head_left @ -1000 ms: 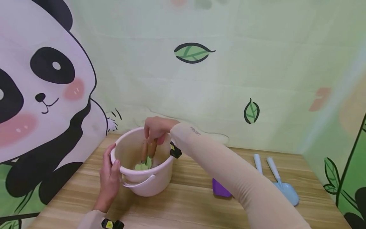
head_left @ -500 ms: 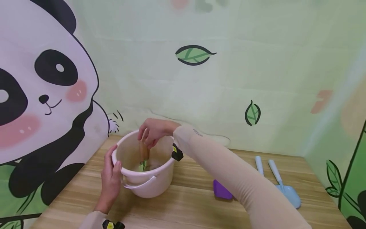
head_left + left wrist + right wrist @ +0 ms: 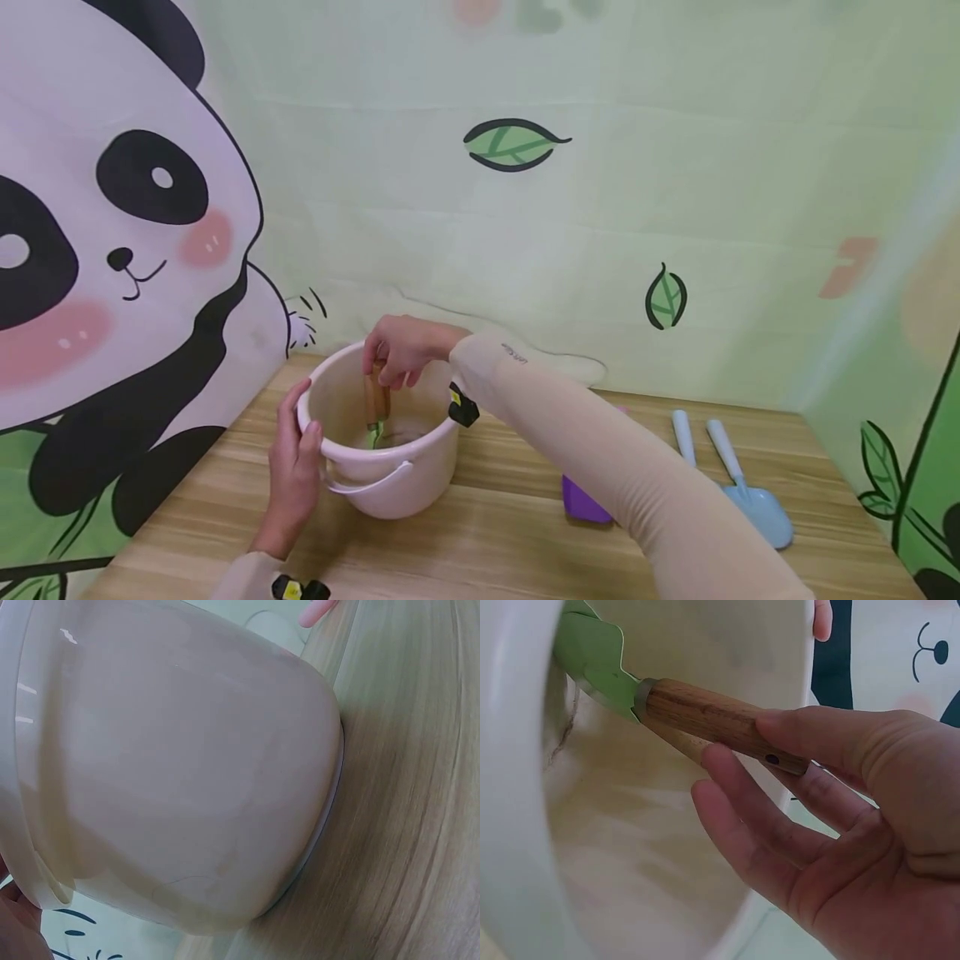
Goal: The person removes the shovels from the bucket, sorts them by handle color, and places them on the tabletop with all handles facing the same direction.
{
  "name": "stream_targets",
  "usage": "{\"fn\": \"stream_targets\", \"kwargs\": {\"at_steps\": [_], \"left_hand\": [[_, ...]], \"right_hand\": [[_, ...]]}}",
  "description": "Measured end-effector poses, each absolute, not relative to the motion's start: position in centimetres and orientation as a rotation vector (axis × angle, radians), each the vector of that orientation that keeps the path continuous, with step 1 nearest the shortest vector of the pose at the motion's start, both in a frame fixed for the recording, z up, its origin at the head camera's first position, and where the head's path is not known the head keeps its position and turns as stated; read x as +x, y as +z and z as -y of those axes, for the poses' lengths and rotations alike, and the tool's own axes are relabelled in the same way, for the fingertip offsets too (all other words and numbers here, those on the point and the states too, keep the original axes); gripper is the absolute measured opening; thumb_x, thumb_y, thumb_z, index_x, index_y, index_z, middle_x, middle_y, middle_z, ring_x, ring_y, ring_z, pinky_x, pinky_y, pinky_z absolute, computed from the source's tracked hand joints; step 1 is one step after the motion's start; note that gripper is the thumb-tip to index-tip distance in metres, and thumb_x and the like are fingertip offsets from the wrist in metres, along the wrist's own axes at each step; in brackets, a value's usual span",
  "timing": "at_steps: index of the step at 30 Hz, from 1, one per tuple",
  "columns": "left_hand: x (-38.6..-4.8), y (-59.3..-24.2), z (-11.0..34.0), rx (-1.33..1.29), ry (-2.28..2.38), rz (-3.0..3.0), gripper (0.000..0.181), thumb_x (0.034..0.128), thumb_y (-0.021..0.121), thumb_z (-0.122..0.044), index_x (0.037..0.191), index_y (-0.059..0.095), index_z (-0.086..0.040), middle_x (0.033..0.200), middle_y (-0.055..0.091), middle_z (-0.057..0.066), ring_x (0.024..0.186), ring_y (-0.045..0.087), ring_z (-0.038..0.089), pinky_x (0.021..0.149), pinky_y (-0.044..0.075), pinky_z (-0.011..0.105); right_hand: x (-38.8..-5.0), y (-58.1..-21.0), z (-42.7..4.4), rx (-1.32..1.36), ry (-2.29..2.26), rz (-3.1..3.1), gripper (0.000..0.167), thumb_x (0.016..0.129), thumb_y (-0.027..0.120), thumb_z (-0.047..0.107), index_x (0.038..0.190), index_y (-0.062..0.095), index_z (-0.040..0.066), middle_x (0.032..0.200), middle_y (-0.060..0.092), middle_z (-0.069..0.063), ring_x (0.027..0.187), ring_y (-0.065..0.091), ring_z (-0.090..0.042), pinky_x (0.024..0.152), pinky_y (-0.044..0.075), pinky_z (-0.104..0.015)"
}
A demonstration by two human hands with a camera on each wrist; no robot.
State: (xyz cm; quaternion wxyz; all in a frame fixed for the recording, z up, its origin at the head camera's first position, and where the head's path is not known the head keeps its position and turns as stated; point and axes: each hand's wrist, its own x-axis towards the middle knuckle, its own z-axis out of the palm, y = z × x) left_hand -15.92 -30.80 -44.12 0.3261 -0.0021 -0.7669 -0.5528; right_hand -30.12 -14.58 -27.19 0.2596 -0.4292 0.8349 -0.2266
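Note:
A pale pink bucket stands upright on the wooden table, its handle hanging down in front. At its left rim, my left hand holds on. My right hand reaches over the far right rim into the bucket. In the right wrist view, the thumb and fingers pinch the wooden handle of a small hand trowel, whose green blade points down inside. Part of a second wooden handle shows behind the first; its blade is mostly hidden.
Right of the bucket lies a purple tool, mostly hidden under my right sleeve. Farther right are a light blue shovel and another pale blue handle. A printed cloth wall closes off the back.
Inside the bucket, my right hand has shifted left and slightly down, and the wooden handles have come closer together. The left hand stays on the rim.

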Motion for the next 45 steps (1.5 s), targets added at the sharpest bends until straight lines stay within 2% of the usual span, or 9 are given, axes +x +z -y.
{"fn": "stream_targets", "kwargs": {"at_steps": [5,12,22,26,30,37,41,45], "left_hand": [[-16.0,-44.0,30.7,-0.005,-1.446,2.017,0.056,0.1038,0.042,-0.02,0.159,0.034,-0.023,0.156,0.043,0.007,0.131,0.048,0.027,0.094,0.04,0.008],[-16.1,-44.1,30.7,-0.007,-1.442,2.011,0.056,0.1034,0.042,-0.019,0.158,0.035,-0.022,0.156,0.044,0.008,0.13,0.049,0.028,0.094,0.04,0.008],[-16.2,-44.1,30.8,0.002,-1.433,1.99,0.055,0.1029,0.042,-0.018,0.158,0.037,-0.02,0.155,0.045,0.009,0.129,0.049,0.028,0.096,0.039,0.009],[-16.2,-44.1,30.8,-0.005,-1.429,1.992,0.055,0.1032,0.041,-0.017,0.158,0.037,-0.019,0.155,0.045,0.011,0.129,0.05,0.03,0.095,0.039,0.009],[-16.3,-44.2,30.7,-0.005,-1.427,1.98,0.055,0.1029,0.042,-0.017,0.157,0.038,-0.019,0.154,0.047,0.011,0.126,0.051,0.027,0.094,0.04,0.009],[-16.3,-44.2,30.7,0.0,-1.415,1.961,0.055,0.1026,0.041,-0.015,0.157,0.04,-0.02,0.152,0.05,0.01,0.123,0.052,0.023,0.094,0.042,0.01],[-16.3,-44.2,30.7,-0.002,-1.415,1.963,0.055,0.1026,0.041,-0.015,0.157,0.04,-0.02,0.152,0.049,0.01,0.124,0.052,0.024,0.094,0.041,0.01],[-16.2,-44.1,30.6,0.014,-1.422,1.966,0.055,0.1022,0.042,-0.015,0.157,0.04,-0.021,0.152,0.05,0.009,0.123,0.052,0.021,0.095,0.04,0.01]], "right_hand": [[-30.2,-27.2,14.4,-1.203,-0.598,-2.262,0.02,0.093,0.07,-0.001,0.113,0.072,0.0,0.096,0.072,-0.005,0.08,0.069,-0.018,0.075,0.061,-0.036],[-30.2,-26.9,13.9,-1.228,-0.62,-2.237,0.021,0.093,0.07,-0.001,0.115,0.072,0.0,0.103,0.073,-0.006,0.084,0.069,-0.017,0.077,0.06,-0.035],[-31.1,-26.1,12.5,-1.319,-0.69,-2.216,0.022,0.095,0.065,-0.002,0.116,0.072,0.002,0.108,0.072,-0.007,0.102,0.065,-0.019,0.081,0.06,-0.037],[-31.3,-26.1,11.9,-1.346,-0.751,-2.211,0.022,0.095,0.065,-0.003,0.115,0.072,0.003,0.112,0.072,-0.012,0.105,0.065,-0.021,0.081,0.058,-0.029],[-31.5,-26.1,11.0,-1.382,-0.819,-2.212,0.021,0.096,0.064,-0.003,0.115,0.071,0.002,0.114,0.072,-0.014,0.106,0.066,-0.023,0.083,0.057,-0.026],[-31.6,-25.7,9.2,-1.36,-0.94,-2.203,0.022,0.097,0.063,-0.001,0.118,0.07,0.005,0.116,0.07,-0.012,0.107,0.067,-0.023,0.087,0.057,-0.028],[-31.7,-25.5,8.1,-1.332,-1.067,-2.159,0.023,0.098,0.061,-0.003,0.119,0.069,0.002,0.117,0.068,-0.016,0.104,0.067,-0.024,0.087,0.058,-0.032],[-31.7,-25.5,7.2,-1.322,-1.211,-2.151,0.021,0.097,0.063,-0.002,0.117,0.07,0.003,0.118,0.068,-0.016,0.105,0.067,-0.021,0.089,0.057,-0.032]]}}
